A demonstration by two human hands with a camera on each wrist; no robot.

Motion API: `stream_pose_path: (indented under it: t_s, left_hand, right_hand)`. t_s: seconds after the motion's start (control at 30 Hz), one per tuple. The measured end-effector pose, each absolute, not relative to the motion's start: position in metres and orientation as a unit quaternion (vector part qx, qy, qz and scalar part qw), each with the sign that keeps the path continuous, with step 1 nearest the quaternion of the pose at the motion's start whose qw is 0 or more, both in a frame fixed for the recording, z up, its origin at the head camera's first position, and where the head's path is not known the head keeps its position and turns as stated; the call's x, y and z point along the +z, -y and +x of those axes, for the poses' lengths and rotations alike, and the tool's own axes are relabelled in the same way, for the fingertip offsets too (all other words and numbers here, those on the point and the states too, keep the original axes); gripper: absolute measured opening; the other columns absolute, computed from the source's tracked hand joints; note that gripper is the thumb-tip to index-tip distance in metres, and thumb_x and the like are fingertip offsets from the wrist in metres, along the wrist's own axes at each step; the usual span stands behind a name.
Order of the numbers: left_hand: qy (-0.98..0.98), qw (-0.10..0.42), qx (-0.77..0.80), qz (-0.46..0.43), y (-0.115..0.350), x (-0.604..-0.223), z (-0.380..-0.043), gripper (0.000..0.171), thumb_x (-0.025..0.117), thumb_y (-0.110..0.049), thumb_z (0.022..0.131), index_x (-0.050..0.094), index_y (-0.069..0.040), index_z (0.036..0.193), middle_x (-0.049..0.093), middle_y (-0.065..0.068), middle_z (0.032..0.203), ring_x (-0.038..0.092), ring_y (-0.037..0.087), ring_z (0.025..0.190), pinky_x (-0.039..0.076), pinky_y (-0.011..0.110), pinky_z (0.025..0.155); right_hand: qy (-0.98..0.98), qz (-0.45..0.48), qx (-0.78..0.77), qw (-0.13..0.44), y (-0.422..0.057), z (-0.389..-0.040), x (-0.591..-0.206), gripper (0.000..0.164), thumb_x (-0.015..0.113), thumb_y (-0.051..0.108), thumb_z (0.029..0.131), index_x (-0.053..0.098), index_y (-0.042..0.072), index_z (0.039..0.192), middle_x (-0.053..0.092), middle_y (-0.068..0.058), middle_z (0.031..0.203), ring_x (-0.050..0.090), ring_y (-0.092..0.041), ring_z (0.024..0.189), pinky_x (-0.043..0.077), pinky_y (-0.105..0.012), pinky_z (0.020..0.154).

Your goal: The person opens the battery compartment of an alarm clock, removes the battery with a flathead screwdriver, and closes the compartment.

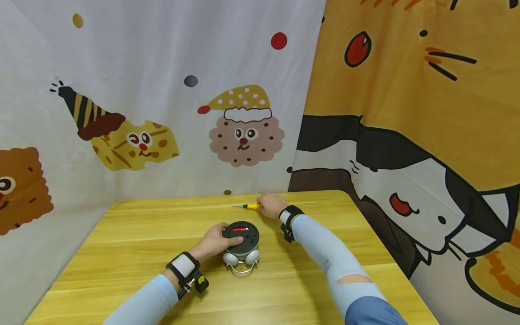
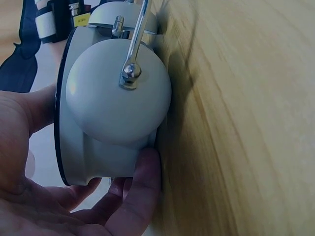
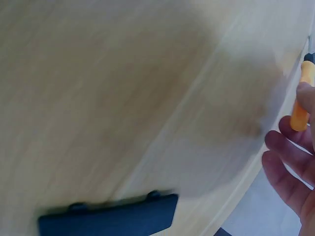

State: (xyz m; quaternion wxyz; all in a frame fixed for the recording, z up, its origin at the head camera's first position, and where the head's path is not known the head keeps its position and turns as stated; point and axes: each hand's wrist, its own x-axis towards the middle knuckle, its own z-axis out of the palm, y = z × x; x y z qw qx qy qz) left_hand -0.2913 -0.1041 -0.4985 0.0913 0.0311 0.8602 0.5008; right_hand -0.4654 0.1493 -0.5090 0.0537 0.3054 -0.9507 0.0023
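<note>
A white twin-bell alarm clock lies on the table with its black back facing up and its bells toward me. A red battery shows in the open compartment in that back. My left hand grips the clock from its left side, thumb over the back, fingers curled around the body in the left wrist view. At the table's far edge, my right hand pinches a screwdriver by its yellow handle. The shaft points left. In the right wrist view, thumb and fingers hold the handle.
A black battery cover with small tabs lies on the wooden table in the right wrist view. Behind the table hangs a printed curtain, close to the far edge.
</note>
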Motion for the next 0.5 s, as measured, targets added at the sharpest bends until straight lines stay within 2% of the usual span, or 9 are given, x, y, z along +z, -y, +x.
stream_pose_path:
  t_s: [0.2,0.5]
  left_hand:
    - [-0.863,0.091,0.496,0.032,0.103,-0.496,-0.29,0.064,0.093,-0.036,0.094,0.066,0.004,0.137,0.077,0.018,0.125,0.071,0.023,0.107,0.06,0.044,0.097]
    - [-0.858,0.097,0.504,0.029,0.104,-0.499,-0.293,0.062,0.093,-0.036,0.094,0.066,0.003,0.134,0.077,0.019,0.124,0.071,0.024,0.107,0.059,0.041,0.095]
  right_hand:
    - [0.949,0.299,0.029,0.092,-0.156,-0.457,-0.507,0.023,0.079,0.034,0.107,0.082,0.016,0.121,0.085,-0.002,0.111,0.076,-0.016,0.091,0.063,-0.035,0.082]
    - [0.938,0.323,0.046,0.117,-0.159,-0.45,-0.501,0.022,0.081,0.03,0.106,0.083,0.014,0.121,0.085,-0.004,0.111,0.078,-0.019,0.092,0.064,-0.035,0.081]
